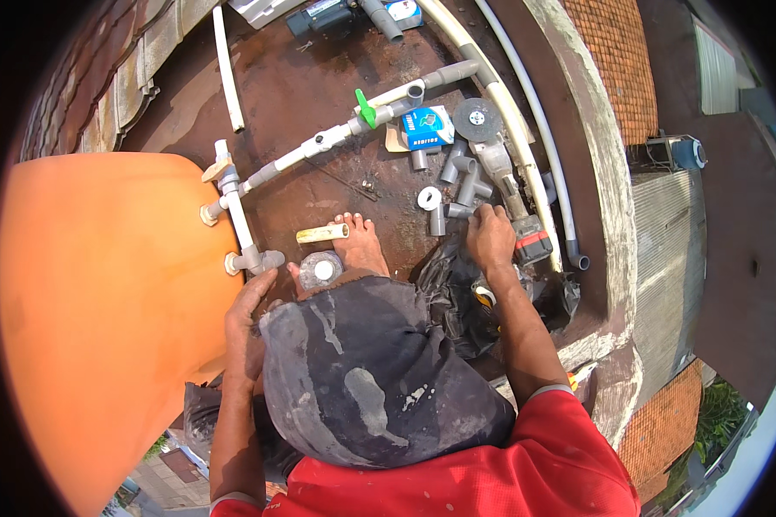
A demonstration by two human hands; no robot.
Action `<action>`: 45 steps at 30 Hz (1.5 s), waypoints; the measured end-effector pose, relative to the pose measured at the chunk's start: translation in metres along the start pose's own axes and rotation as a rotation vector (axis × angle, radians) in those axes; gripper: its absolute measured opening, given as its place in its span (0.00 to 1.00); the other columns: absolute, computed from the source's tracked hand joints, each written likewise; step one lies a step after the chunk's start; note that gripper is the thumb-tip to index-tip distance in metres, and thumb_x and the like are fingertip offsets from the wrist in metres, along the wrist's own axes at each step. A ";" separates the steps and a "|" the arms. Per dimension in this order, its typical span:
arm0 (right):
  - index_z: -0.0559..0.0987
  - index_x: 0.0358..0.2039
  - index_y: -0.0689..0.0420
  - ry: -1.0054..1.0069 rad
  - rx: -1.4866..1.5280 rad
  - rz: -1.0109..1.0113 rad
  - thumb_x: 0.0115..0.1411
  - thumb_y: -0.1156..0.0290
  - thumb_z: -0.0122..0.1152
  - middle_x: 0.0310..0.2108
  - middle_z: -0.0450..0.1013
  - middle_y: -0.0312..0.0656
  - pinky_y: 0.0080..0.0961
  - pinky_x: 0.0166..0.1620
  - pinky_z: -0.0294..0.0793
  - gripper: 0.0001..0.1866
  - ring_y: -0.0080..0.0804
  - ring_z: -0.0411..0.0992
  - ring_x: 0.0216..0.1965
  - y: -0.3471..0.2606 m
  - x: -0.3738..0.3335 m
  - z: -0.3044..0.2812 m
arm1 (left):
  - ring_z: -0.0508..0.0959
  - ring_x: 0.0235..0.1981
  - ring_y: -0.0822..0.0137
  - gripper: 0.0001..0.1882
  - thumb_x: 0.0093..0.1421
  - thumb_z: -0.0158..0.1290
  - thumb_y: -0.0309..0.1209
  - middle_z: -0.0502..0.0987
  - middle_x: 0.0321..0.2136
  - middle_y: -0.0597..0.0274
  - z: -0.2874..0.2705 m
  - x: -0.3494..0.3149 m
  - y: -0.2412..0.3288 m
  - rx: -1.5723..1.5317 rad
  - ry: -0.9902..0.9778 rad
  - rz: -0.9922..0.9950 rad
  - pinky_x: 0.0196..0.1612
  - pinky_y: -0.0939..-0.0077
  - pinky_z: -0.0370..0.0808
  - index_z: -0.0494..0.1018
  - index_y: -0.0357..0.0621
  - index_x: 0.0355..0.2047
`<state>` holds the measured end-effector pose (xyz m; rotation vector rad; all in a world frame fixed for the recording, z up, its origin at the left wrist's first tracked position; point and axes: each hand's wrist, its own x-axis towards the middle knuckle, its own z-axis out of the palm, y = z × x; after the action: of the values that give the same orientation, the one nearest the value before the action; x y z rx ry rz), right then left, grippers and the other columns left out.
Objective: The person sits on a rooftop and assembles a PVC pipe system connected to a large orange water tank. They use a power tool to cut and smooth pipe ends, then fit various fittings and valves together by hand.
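A smooth, bulging orange tank [103, 284] stands left of the left hand [248, 303]. A crinkled black plastic bag [444, 277] lies beside the right hand [491, 239]; beyond that hand, a grinder [491, 160] with a round disc and a blue card box [427, 127], contents hidden. Between the hands sits a round, white-capped bottle [322, 270]. Hands apart: the right curls at tubular grey fittings [468, 183], grip impossible to tell; the left lies extended at a smooth grey elbow [272, 260].

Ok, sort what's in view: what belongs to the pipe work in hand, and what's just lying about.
Likely part of the pipe work:
grey elbow on the orange tank, by the left hand
loose grey fittings, by the right hand
green-handled valve
possibly the cordless grinder

Seemingly just lying about:
blue box
crumpled black plastic
cream pipe piece by the foot
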<state>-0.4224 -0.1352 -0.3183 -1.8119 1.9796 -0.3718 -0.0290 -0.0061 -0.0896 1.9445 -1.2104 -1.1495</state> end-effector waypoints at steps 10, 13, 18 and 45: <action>0.79 0.54 0.53 0.192 0.118 0.014 0.67 0.66 0.69 0.50 0.80 0.55 0.59 0.48 0.81 0.17 0.65 0.82 0.47 -0.003 0.070 0.034 | 0.82 0.51 0.63 0.04 0.68 0.63 0.23 0.83 0.54 0.52 0.005 -0.011 -0.026 -0.055 0.057 0.104 0.55 0.68 0.78 0.84 0.35 0.42; 0.83 0.48 0.55 0.162 0.081 0.034 0.66 0.67 0.69 0.46 0.83 0.56 0.59 0.49 0.80 0.12 0.65 0.82 0.45 0.001 0.061 0.026 | 0.82 0.47 0.68 0.04 0.70 0.64 0.24 0.83 0.50 0.57 0.009 -0.015 -0.019 -0.114 0.131 -0.014 0.51 0.72 0.78 0.83 0.35 0.40; 0.86 0.39 0.60 -0.063 0.004 0.086 0.65 0.65 0.68 0.37 0.85 0.59 0.57 0.49 0.80 0.10 0.64 0.83 0.43 0.007 0.012 -0.017 | 0.80 0.39 0.74 0.05 0.71 0.64 0.25 0.80 0.37 0.66 0.009 -0.022 -0.010 -0.216 0.176 -0.167 0.42 0.78 0.77 0.82 0.33 0.40; 0.80 0.52 0.58 -0.544 -0.171 -0.458 0.65 0.66 0.68 0.52 0.76 0.51 0.48 0.59 0.76 0.17 0.52 0.77 0.55 -0.038 -0.155 -0.035 | 0.75 0.34 0.76 0.08 0.74 0.62 0.30 0.78 0.32 0.72 -0.007 -0.082 -0.043 -0.289 0.072 -0.307 0.40 0.77 0.73 0.83 0.37 0.42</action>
<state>-0.3974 0.0106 -0.2491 -2.1802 1.2558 0.1595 -0.0233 0.0866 -0.0912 1.9686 -0.6785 -1.3119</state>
